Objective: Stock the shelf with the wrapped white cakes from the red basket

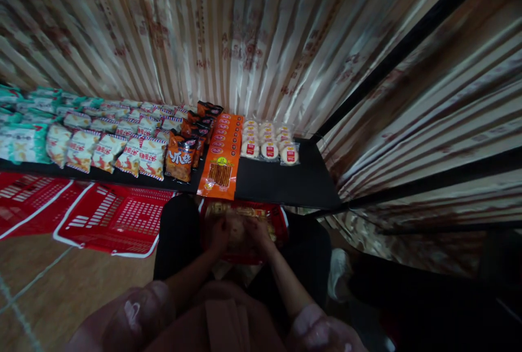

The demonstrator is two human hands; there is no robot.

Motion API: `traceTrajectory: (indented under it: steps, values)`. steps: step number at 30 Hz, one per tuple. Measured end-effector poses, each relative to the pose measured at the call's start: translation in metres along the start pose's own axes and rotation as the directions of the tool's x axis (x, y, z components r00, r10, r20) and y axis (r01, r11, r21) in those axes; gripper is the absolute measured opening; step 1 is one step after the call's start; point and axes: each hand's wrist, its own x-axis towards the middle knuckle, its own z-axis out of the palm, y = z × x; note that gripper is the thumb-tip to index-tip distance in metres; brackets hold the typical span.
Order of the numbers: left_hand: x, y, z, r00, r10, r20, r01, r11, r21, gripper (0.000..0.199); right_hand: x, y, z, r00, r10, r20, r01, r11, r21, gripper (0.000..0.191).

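Both hands are low in a red basket [282,227] between the knees. My left hand [220,232] is closed at one side of a pale, blurred packet [235,228], and my right hand [256,229] is closed at its other side. What the packet contains is too dim to make out. More yellowish packages [248,211] lie in the basket behind the hands. Just beyond it, a long orange snack pack [222,161] lies on the black shelf [281,183], its front end over the edge.
White round packets [269,148] stand in rows right of the orange pack. To the left are dark-orange bags [179,157], white shrimp-snack bags [110,150] and green-white bags [28,140]. Red baskets [126,216] sit below the shelf. Black bars [391,53] and a curtain [228,31] bound the space.
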Motion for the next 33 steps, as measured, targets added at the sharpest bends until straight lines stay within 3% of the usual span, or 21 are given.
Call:
traceTrajectory:
  steps: [5, 12, 19, 27, 33]
  values:
    - [-0.01, 0.021, 0.005, 0.999, 0.034, -0.002, -0.034, 0.999, -0.041, 0.015, -0.017, -0.009, -0.014, 0.988, 0.152, 0.039, -0.157, 0.939, 0.307, 0.053]
    - [-0.02, 0.037, 0.01, 0.998, 0.064, -0.013, -0.065, 0.995, -0.08, 0.014, -0.039, -0.022, -0.027, 0.982, 0.172, 0.076, -0.188, 0.923, 0.337, 0.05]
    - [-0.039, 0.058, 0.009, 0.992, 0.123, 0.022, -0.119, 0.986, -0.12, 0.015, -0.052, -0.05, -0.05, 0.986, 0.089, 0.138, -0.138, 0.905, 0.402, 0.047]
    - [-0.052, 0.082, -0.008, 0.967, 0.229, 0.108, -0.199, 0.951, -0.236, 0.018, -0.064, -0.093, -0.065, 0.994, -0.056, 0.09, 0.01, 0.892, 0.451, 0.044]
    - [-0.059, 0.097, -0.015, 0.949, 0.311, -0.047, -0.313, 0.919, -0.239, 0.024, -0.067, -0.109, -0.071, 0.993, -0.115, 0.018, 0.1, 0.921, 0.377, 0.045]
